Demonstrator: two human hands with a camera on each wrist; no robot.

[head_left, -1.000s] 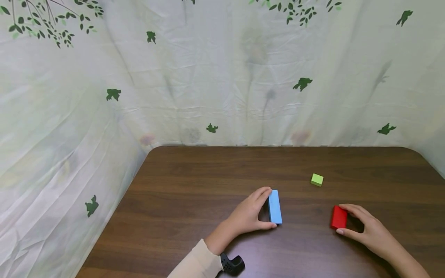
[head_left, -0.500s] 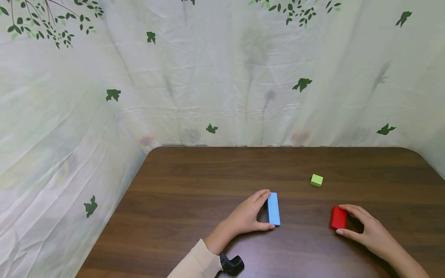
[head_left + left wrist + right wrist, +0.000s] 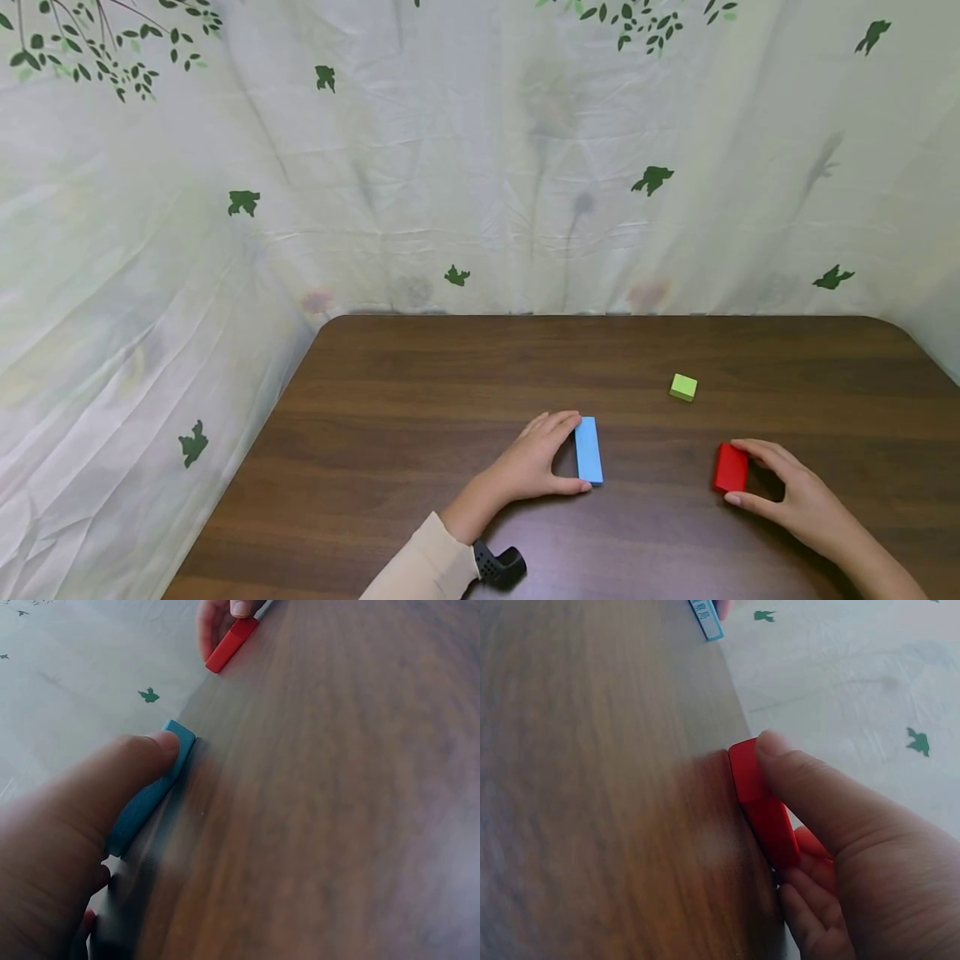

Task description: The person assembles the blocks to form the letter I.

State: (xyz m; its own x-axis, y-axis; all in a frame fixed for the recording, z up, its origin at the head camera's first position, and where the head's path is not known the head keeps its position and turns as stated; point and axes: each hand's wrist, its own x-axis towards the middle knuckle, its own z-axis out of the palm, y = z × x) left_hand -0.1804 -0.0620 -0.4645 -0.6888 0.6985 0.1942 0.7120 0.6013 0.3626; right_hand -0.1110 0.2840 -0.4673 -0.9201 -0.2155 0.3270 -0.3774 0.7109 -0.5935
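My left hand [image 3: 528, 462] pinches a long blue block [image 3: 588, 451] by its two short ends, thumb at the near end and fingertips at the far one. In the left wrist view the thumb presses the end of that blue block [image 3: 146, 802], low at the tabletop. To the right, my right hand [image 3: 806, 504] grips a shorter red block [image 3: 731, 468] the same way, between thumb and fingers. The right wrist view shows the thumb on one end of the red block [image 3: 761, 799], with the fingers partly hidden behind it. Printed marks show on the blue block's side [image 3: 706, 616].
A small light green block [image 3: 683, 387] sits farther back on the brown wood-grain table [image 3: 450, 358], between the two hands and beyond them. A white curtain [image 3: 487, 167] with leaf prints hangs behind the table and along its left side. A black strap device [image 3: 501, 567] circles the left wrist.
My left hand and the blue block have shifted slightly left and a little nearer. The right hand, red block and green block stay in place.
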